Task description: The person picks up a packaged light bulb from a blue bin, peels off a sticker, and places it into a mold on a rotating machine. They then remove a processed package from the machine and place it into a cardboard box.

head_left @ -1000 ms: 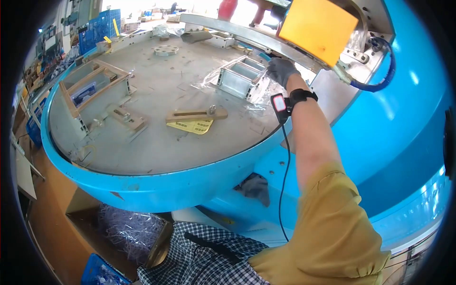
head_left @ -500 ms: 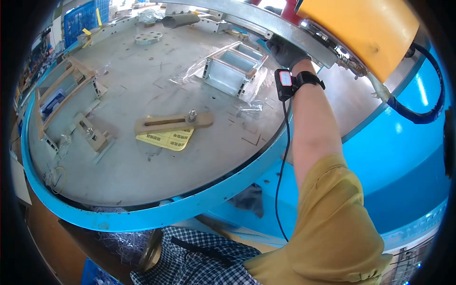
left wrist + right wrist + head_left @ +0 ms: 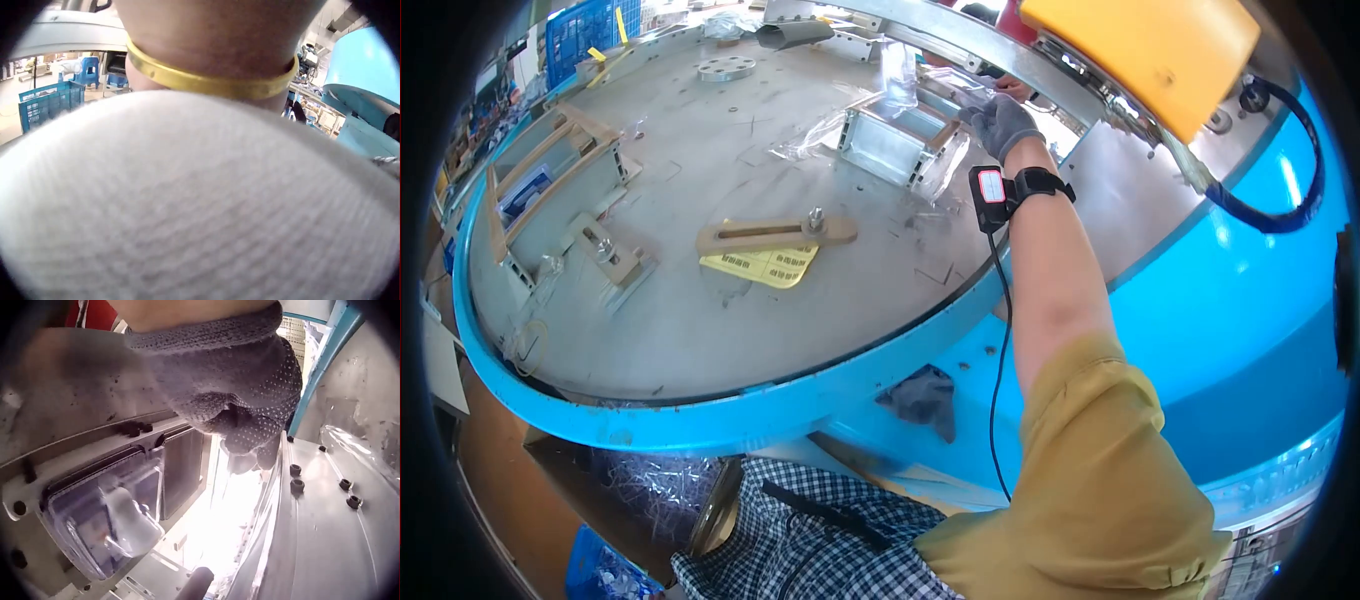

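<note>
In the head view my right hand (image 3: 1003, 126), in a grey glove, is at the right end of a metal frame (image 3: 880, 148) with openings. Its fingers bend downward in the right wrist view, beside clear film (image 3: 265, 531); whether they pinch it is unclear. Clear plastic (image 3: 897, 75) stands up over the frame's far side. A clear moulded piece (image 3: 128, 519) lies at one opening in the right wrist view. Pale knitted fabric (image 3: 200, 194) fills most of the left wrist view, below a gold band; my left fingers are hidden there.
The round grey table (image 3: 700, 350) has a blue rim. On it are a slotted wooden bar (image 3: 770, 234) over a yellow card (image 3: 765, 265), and another frame (image 3: 555, 200) at left. A metal beam (image 3: 990, 55) and yellow housing (image 3: 1150, 60) overhang the right side. Bare fingers (image 3: 1013, 88) show beyond my glove.
Clear plastic now stands over the frame, where none stood before. Since the last frame my right hand has come out from beneath the beam, and bare fingers have appeared beyond it.
</note>
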`<state>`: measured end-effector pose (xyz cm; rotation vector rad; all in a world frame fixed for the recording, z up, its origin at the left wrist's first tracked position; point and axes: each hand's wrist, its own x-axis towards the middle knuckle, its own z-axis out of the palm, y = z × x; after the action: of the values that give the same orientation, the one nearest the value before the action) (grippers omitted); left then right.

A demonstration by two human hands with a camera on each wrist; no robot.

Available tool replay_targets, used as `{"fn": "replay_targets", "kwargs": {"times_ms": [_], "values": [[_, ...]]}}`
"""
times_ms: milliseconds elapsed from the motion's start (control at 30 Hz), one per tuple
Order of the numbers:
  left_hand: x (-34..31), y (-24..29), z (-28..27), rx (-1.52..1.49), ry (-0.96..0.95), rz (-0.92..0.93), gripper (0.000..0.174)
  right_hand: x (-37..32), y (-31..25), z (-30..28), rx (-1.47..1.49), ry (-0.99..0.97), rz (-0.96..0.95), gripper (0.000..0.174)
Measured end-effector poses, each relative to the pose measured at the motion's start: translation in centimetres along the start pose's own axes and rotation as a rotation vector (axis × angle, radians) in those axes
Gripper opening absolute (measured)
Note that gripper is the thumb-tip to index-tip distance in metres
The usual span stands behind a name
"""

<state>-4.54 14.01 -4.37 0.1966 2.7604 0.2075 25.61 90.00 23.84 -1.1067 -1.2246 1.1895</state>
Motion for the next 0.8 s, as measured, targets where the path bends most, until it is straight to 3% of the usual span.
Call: {"fn": "replay_targets", "kwargs": {"times_ms": [100, 200, 233, 367, 433, 467, 533, 567, 600, 667, 733, 800], "values": [[1.3, -2.8, 1.7, -0.032, 0.065, 0.128, 0.033, -1.4, 1.0, -0.6, 0.255, -0.002, -0.030, 0.022], [3.3, -6.0, 4.2, -0.118, 0.128, 0.193, 0.029, -10.8, -0.8, 2.0, 0.409, -0.025, -0.077, 0.023], [3.9, -7.1, 4.8, -0.113, 0.130, 0.207, 0.030, -11.6, -0.2, 1.8, 0.392, -0.179, -0.131, 0.022], [3.8, -7.6, 5.2, -0.151, 0.113, 0.145, 0.033, -24.4, -3.7, 7.1, 0.104, -0.495, -0.068, 0.018], [3.3, -7.3, 4.6, -0.158, 0.121, 0.147, 0.033, -22.2, -0.8, 8.7, 0.310, -0.713, 0.052, 0.026], [3.1, -7.2, 4.5, -0.188, 0.140, 0.171, 0.032, -23.7, -1.5, 10.3, 0.313, -0.722, 0.043, 0.026], [2.5, -6.7, 3.9, -0.225, 0.173, 0.186, 0.031, -26.9, -3.3, 12.7, -0.151, -0.828, -0.072, 0.026], [2.0, -6.2, 3.4, -0.200, 0.187, 0.176, 0.030, -26.6, -4.5, 13.5, -0.555, -0.787, -0.276, 0.031], [1.5, -5.7, 3.0, -0.175, 0.199, 0.165, 0.029, -25.0, -4.6, 13.8, -0.550, -0.796, -0.289, 0.031], [0.7, -5.5, 2.7, -0.177, 0.270, 0.182, 0.026, -20.6, -4.0, 13.9, -1.219, -0.372, -0.787, 0.037], [0.4, -5.6, 2.5, -0.125, 0.296, 0.263, 0.026, -18.8, -5.5, 13.8, -1.480, -0.239, -0.741, 0.041], [-0.1, -5.2, 1.8, -0.214, 0.303, 0.241, 0.025, -16.0, -5.5, 14.2, -1.514, -0.158, -0.719, 0.041]]}}
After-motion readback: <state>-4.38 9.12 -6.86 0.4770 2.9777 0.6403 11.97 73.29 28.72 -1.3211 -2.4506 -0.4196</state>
